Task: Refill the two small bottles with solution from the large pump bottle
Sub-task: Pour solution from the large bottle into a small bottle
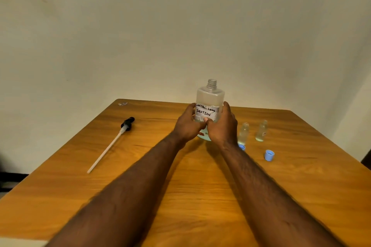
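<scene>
— While both hands wrap it, where does the large bottle (209, 104) sit?

— Upright, a little right of centre toward the far half of the wooden table (140, 196). My left hand (187, 124) closes around its left side and my right hand (222, 126) around its right, fingers pressed against the body, a thumb over the lower edge of the white handwritten label (206, 110). I cannot tell whether its base touches the tabletop, since my hands cover most of it. Its threaded neck (212, 83) is bare and open.

— And the pump?

— I see the pump head (127, 123) lying flat well to the left, its black top pointing away from me and the long white tube (104, 152) running toward the near left edge. It touches nothing else.

— The small bottles?

— Two of them stand uncapped just right of my right hand: the nearer small bottle (243, 132) beside my wrist, the farther small bottle (261, 131) a bit apart to its right. One blue cap (269, 155) lies in front of them; the other blue cap (242, 147) is half hidden behind my right forearm.

— Room to move?

— I have open wood across the whole near half between my forearms and out to the left past the tube. The far edge runs close behind the large bottle, against the pale wall (180, 26), and the right edge falls off beyond the bottles.
</scene>
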